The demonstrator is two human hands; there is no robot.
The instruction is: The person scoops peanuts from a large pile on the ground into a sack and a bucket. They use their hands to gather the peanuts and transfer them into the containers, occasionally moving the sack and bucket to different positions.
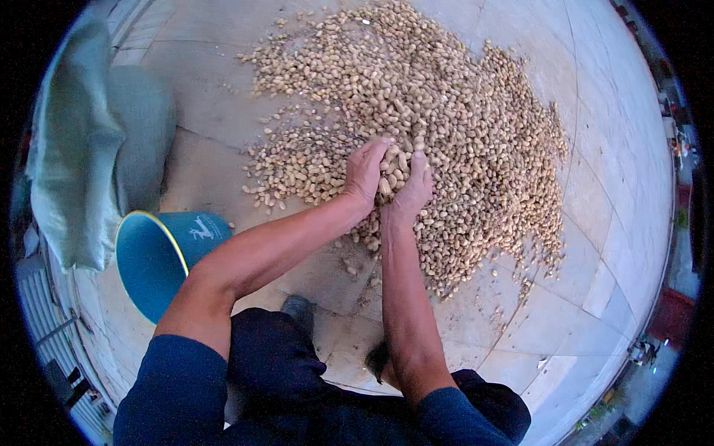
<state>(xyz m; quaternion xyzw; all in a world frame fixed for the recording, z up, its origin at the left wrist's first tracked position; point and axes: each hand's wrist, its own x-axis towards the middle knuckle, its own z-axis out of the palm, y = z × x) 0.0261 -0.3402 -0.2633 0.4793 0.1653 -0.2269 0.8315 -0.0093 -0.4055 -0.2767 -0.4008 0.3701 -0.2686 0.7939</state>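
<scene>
A wide heap of unshelled peanuts (pixel 474 145) is spread over the paved ground before me. Over its near middle, my left hand (pixel 365 170) and my right hand (pixel 411 184) are cupped together, their fingers pointing away from me. Between the two palms lies a handful of peanuts (pixel 395 167), held from both sides. The undersides of both hands are hidden, so whether they touch the heap below cannot be told.
A blue plastic bucket (pixel 203 231) with a yellow rim lies tipped at the left, by my left forearm. Behind it are pale green woven sacks (pixel 78 150). My shoes are near the heap's close edge, where loose peanuts lie scattered.
</scene>
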